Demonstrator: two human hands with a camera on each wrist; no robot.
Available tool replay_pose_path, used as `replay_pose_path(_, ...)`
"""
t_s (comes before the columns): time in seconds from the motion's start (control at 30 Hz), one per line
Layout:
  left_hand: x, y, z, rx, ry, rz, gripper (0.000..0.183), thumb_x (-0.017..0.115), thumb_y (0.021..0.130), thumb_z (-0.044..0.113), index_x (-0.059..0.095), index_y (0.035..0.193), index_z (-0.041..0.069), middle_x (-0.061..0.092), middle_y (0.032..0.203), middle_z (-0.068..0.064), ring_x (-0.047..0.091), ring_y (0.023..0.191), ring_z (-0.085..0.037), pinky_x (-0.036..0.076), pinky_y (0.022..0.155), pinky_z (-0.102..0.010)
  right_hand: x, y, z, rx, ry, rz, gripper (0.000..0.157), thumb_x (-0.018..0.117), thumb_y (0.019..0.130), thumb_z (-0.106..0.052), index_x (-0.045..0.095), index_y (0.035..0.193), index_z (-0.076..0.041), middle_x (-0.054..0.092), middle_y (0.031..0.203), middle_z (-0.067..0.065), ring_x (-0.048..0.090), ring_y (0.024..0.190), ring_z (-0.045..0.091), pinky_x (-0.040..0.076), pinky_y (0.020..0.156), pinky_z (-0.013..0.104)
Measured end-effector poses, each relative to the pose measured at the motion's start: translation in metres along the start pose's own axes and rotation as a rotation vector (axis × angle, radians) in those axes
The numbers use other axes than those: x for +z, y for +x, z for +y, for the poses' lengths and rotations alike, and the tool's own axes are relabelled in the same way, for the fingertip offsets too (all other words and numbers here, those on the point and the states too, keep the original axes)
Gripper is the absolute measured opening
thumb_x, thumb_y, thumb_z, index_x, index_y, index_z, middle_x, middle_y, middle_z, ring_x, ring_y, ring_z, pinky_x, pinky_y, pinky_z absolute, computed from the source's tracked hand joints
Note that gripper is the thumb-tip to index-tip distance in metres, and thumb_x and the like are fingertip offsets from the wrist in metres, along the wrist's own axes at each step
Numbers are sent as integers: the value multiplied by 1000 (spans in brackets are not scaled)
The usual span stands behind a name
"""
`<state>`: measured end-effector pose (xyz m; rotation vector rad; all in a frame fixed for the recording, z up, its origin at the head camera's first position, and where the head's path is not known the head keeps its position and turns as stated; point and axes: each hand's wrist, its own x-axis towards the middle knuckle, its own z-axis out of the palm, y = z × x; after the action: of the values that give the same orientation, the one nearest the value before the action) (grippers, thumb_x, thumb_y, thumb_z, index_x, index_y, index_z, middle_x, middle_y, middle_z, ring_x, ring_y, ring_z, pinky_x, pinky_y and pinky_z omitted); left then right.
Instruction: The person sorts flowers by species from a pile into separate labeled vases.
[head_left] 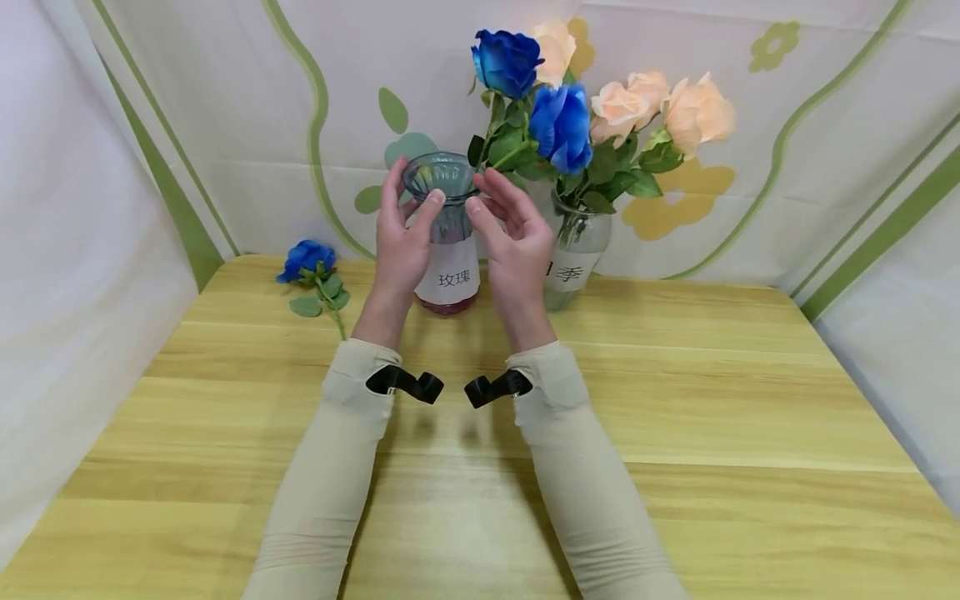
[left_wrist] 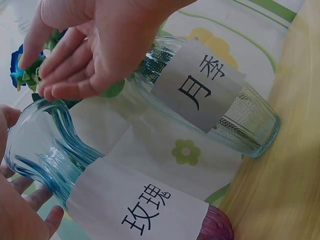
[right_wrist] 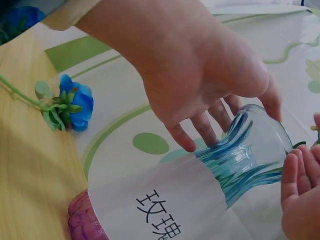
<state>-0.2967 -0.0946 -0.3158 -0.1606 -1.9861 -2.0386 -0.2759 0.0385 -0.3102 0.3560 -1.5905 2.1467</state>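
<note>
A tinted glass vase [head_left: 449, 225] with a white paper label and purple-red base stands upright near the table's back. My left hand [head_left: 401, 237] holds its flared upper part from the left, thumb at the rim, fingers round the far side. On the other side, my right hand [head_left: 517, 242] has its loosely bent fingers right at the rim. Two blue roses [head_left: 561, 129] lean above that hand, their leafy stems running down behind its fingers. In the left wrist view, a blue bloom [left_wrist: 17, 65] shows close past the right fingertips. The stems' lower ends are hidden.
A second labelled glass vase [head_left: 581, 250] stands to the right, with peach roses [head_left: 701, 112] above it. One blue rose [head_left: 307, 262] lies on the wooden table [head_left: 735, 400] at the back left. A patterned cloth backdrop [head_left: 240, 125] hangs behind.
</note>
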Motion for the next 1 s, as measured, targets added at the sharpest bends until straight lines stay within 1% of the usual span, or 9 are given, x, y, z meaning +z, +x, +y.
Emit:
replay_pose_path(0.1,0,0,0,7,0,-3,72,63,96,38,25,156,31,27,160,6,41,135,-18,40,110,-43,-1,3,1,25,-31,5,44,71,90,-10,60,133,-4,66,130,9,60,117,26,50,98,30)
replay_pose_path(0.2,2,0,1,11,-3,-9,72,63,95,38,24,156,31,27,160,6,41,136,-19,41,110,-42,-4,7,2,39,-60,49,43,72,90,-12,62,131,-7,66,129,6,60,117,25,51,97,30)
replay_pose_path(0.3,3,1,1,14,-5,-12,72,62,95,38,24,156,31,27,160,6,40,136,-19,41,109,-41,-6,9,1,48,-69,74,41,73,89,-14,64,130,-10,66,129,4,61,117,23,52,97,29)
replay_pose_path(0.37,4,1,1,17,-5,-13,72,62,96,38,24,156,31,27,160,6,40,136,-19,41,109,-41,-6,10,1,58,-79,71,42,73,89,-15,64,130,-11,66,130,3,62,117,22,51,98,29)
replay_pose_path(0.57,2,0,1,25,-4,-13,71,61,96,36,24,156,30,26,160,6,40,136,-20,41,109,-42,0,10,3,96,-136,48,49,73,90,-16,59,137,-9,60,139,3,61,121,25,51,99,31)
replay_pose_path(0.67,1,0,1,28,-2,-12,71,61,96,35,24,157,30,26,161,6,40,137,-21,41,109,-42,4,9,4,108,-155,56,51,73,90,-17,58,138,-11,58,141,1,62,119,23,52,98,32)
replay_pose_path(0.77,1,0,1,25,-2,-7,71,62,96,35,24,156,31,26,161,6,41,136,-21,41,110,-41,8,8,6,112,-183,68,50,74,89,-21,60,137,-15,58,141,-2,64,115,18,53,96,31)
replay_pose_path(0.9,-1,-1,0,33,-2,-5,71,62,96,35,25,156,30,27,160,5,41,136,-21,41,109,-42,10,7,9,147,-217,96,51,76,88,-28,61,136,-18,62,136,-5,65,110,13,54,94,30)
replay_pose_path(1.0,-2,-2,-1,33,3,-4,70,61,96,36,25,156,30,27,160,5,41,136,-21,42,109,-43,10,6,10,175,-221,101,53,76,87,-31,61,136,-19,64,134,-4,65,109,12,54,94,30)
